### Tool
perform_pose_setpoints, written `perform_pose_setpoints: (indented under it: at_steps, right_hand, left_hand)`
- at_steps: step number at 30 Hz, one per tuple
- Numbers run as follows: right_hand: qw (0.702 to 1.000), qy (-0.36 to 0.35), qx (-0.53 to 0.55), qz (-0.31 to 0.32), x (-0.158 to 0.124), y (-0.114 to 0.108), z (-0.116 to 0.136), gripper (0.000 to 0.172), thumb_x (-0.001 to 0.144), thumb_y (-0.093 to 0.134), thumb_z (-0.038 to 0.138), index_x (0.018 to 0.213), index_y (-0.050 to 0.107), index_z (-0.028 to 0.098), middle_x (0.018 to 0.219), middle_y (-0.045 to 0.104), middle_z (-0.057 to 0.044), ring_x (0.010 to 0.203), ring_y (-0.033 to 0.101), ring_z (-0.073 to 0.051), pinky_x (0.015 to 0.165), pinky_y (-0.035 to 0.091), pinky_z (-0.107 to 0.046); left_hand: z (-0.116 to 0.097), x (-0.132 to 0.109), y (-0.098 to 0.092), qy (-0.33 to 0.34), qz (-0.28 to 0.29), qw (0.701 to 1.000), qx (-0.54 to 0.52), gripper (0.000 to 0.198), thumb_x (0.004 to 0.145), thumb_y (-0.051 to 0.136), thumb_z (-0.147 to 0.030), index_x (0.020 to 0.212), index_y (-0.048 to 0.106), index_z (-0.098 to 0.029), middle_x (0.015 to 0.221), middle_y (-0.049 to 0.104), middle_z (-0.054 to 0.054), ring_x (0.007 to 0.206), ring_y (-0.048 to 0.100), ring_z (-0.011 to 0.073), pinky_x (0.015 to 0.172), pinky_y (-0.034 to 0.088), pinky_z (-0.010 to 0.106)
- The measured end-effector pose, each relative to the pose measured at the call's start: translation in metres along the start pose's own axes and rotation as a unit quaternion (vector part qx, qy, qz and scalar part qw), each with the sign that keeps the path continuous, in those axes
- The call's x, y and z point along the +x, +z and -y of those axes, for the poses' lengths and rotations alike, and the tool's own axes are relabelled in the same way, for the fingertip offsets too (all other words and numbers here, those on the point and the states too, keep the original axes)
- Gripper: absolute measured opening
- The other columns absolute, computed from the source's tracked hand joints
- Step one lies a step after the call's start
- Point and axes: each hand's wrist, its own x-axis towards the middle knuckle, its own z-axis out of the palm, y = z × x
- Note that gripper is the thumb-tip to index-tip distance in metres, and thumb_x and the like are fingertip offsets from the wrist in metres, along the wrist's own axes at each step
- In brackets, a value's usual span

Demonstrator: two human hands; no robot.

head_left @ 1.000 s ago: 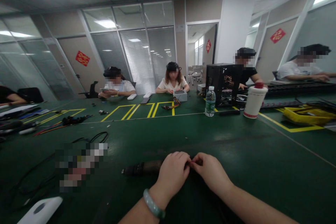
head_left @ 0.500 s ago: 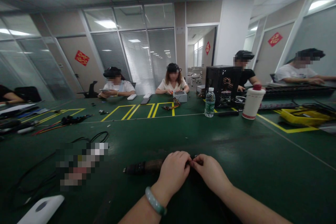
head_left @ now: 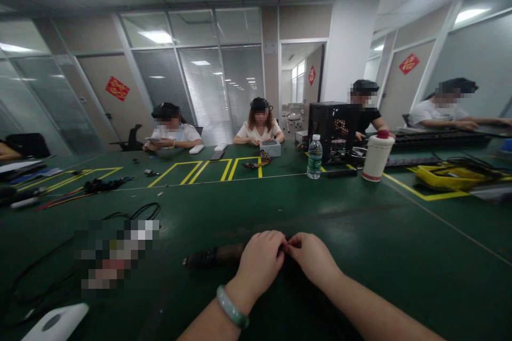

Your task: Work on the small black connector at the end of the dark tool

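A dark cylindrical tool [head_left: 218, 257] with a black tapered end and a small metal tip lies on the green table, pointing left. Over its right part my left hand [head_left: 264, 254] is closed, fingers curled round it; a pale green bangle sits on that wrist. Close beside, at the tool's right end, my right hand [head_left: 310, 253] pinches with thumb and forefinger. What the pinch holds is hidden or too small to name. The fingertips of both hands meet or nearly meet, and the tool's right end is covered.
Left of me lie a blurred-out item with black cables [head_left: 150, 210] and a white device [head_left: 56, 322]. Beyond my hands stand a water bottle [head_left: 314, 157], a white tumbler [head_left: 376, 159] and a black computer case [head_left: 334, 130]. A yellow tray [head_left: 444, 180] is at right. Several people sit opposite.
The whole view has shifted slightly, so things appear a little further left. Both hands keep the same hold at the tool's right end.
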Motion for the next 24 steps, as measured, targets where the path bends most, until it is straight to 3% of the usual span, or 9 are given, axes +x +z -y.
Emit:
perform_pose_setpoints:
  at_steps: [4, 8, 15, 20, 24]
  right_hand:
    - [0.999, -0.019, -0.029, -0.007, -0.002, -0.002, 0.003, 0.012, 0.087, 0.062, 0.023, 0.085, 0.074, 0.020, 0.082, 0.072, -0.003, 0.078, 0.066, -0.019, 0.066, 0.042, -0.024]
    - [0.995, -0.058, -0.077, -0.040, -0.007, -0.005, 0.007, 0.015, 0.086, 0.059, 0.015, 0.084, 0.074, 0.020, 0.095, 0.066, -0.005, 0.086, 0.063, -0.020, 0.077, 0.043, -0.027]
    - [0.983, -0.115, -0.121, -0.070, -0.005, -0.001, 0.006, 0.021, 0.088, 0.052, 0.009, 0.094, 0.070, 0.018, 0.119, 0.056, -0.008, 0.093, 0.062, -0.020, 0.084, 0.046, -0.027]
    - [0.986, -0.129, -0.098, -0.027, -0.001, -0.002, 0.006, 0.023, 0.089, 0.047, 0.004, 0.094, 0.065, 0.017, 0.098, 0.062, -0.006, 0.082, 0.064, -0.017, 0.074, 0.046, -0.023]
    - [0.986, -0.129, -0.103, -0.032, 0.006, -0.010, 0.002, 0.019, 0.090, 0.049, 0.007, 0.087, 0.065, 0.018, 0.096, 0.062, -0.005, 0.082, 0.064, -0.016, 0.075, 0.045, -0.022]
  left_hand:
    - [-0.004, -0.001, -0.004, 0.008, -0.009, 1.000, -0.006, 0.029, 0.083, 0.056, -0.009, 0.108, 0.058, -0.024, 0.107, 0.063, 0.000, 0.102, 0.058, 0.0205, 0.098, 0.041, 0.041]
    - [-0.008, -0.004, -0.007, 0.031, -0.041, 0.999, 0.007, 0.041, 0.082, 0.059, -0.011, 0.119, 0.052, -0.025, 0.120, 0.060, 0.001, 0.117, 0.053, 0.0210, 0.114, 0.025, 0.045]
    - [-0.008, -0.004, -0.005, 0.031, -0.045, 0.998, 0.005, 0.041, 0.083, 0.056, -0.012, 0.121, 0.051, -0.025, 0.123, 0.060, 0.003, 0.121, 0.051, 0.0207, 0.116, 0.023, 0.045]
    - [-0.008, -0.005, -0.007, 0.043, -0.046, 0.998, -0.003, 0.040, 0.086, 0.054, -0.012, 0.123, 0.051, -0.025, 0.124, 0.060, 0.003, 0.123, 0.050, 0.0215, 0.115, 0.024, 0.047]
    - [-0.009, -0.007, -0.012, 0.065, -0.040, 0.997, -0.015, 0.043, 0.088, 0.055, -0.014, 0.128, 0.049, -0.026, 0.128, 0.058, 0.002, 0.125, 0.049, 0.0209, 0.116, 0.023, 0.048]
